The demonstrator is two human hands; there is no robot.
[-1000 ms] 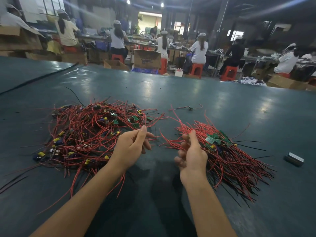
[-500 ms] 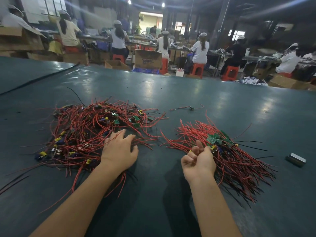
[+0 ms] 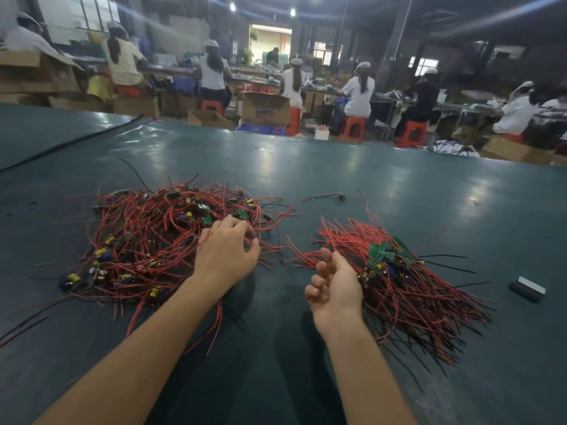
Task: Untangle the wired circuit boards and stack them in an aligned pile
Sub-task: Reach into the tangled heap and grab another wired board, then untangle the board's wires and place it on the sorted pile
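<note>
Mid-sort, judging by the two heaps: tangled heap [image 3: 147,240] left of centre on the tabletop [image 3: 306,167], aligned pile [image 3: 408,289] right of centre, green boards [image 3: 380,254] bunched at its far end, wires fanned toward the near edge. Left hand [image 3: 227,256] set on the heap's right fringe, fingers curled among red wires; impossible to tell whether pinching one. Right hand [image 3: 336,289] apart from it, just beside the pile, loosely curled and holding nothing. Next, probably: single out one board, draw its leads free slowly to avoid dragging neighbours, then lay it board-on-board on the pile.
</note>
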